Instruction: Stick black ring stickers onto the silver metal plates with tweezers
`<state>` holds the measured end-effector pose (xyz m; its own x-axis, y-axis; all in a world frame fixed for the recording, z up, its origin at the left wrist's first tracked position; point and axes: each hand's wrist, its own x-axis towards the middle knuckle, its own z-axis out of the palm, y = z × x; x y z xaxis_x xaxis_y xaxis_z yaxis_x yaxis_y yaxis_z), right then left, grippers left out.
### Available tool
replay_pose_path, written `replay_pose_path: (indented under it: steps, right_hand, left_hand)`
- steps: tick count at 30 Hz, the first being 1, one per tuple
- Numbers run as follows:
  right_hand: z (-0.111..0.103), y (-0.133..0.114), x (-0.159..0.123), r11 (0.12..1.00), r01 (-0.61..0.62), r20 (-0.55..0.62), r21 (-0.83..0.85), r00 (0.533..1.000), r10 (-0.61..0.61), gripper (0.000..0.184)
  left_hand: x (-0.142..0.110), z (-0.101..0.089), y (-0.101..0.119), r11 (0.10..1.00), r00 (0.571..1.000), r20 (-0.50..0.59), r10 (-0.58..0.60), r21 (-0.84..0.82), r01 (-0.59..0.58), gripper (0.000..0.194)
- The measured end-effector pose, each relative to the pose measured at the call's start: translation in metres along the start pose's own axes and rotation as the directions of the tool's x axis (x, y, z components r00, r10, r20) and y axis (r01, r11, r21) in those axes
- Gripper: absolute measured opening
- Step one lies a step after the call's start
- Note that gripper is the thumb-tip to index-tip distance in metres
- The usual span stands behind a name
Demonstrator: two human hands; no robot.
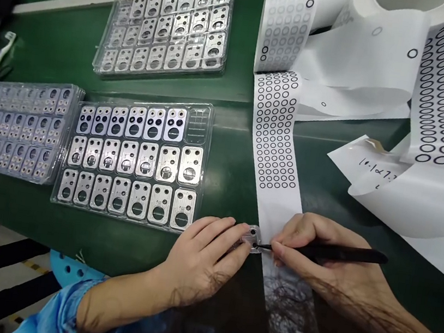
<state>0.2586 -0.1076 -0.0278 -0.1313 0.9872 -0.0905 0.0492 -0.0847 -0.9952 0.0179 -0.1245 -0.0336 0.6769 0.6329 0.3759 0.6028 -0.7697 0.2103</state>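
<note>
My left hand holds a small silver metal plate with round holes down on the green table, its fingers covering most of the plate. Pinched in my right hand is a pair of black tweezers, whose tip touches or hovers just over one of the plate's holes; I cannot tell which. Beneath my right fingers runs a white strip of ring stickers, printed with rows of black rings. A clear tray of similar plates lies beyond my left hand, with one bare pocket at its far right corner.
Left of that tray sits a stack of clear trays. Another filled tray lies farther back. Sticker rolls and loose white backing sheets cover the right side. A white brush lies at far left.
</note>
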Motion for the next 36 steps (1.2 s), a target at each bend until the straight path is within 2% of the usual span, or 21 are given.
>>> replay_pose_path:
  steps: [8,21,30,36]
  right_hand:
    - [0.0003,0.0000,0.0023,1.000,0.003,0.033,-0.026,0.999,-0.002,0.026]
    - [0.0000,-0.0059,0.0051,0.998,0.058,0.033,-0.037,0.998,-0.057,0.025]
    - [0.0004,-0.0031,0.0047,0.999,0.051,0.018,0.021,0.999,-0.051,0.025]
    - [0.0023,-0.0036,0.0063,0.998,0.065,0.014,-0.002,0.998,-0.065,0.026]
  left_hand:
    - [0.0009,0.0019,0.0008,1.000,1.000,-0.013,-0.009,0.005,0.009,0.021]
    - [0.0006,0.0034,-0.0005,1.000,1.000,-0.016,0.004,-0.004,-0.005,0.022]
    - [0.0026,0.0030,0.0000,1.000,1.000,-0.027,0.013,-0.002,-0.013,0.020]
    - [0.0040,0.0020,-0.0003,1.000,1.000,-0.024,0.016,-0.011,-0.016,0.020]
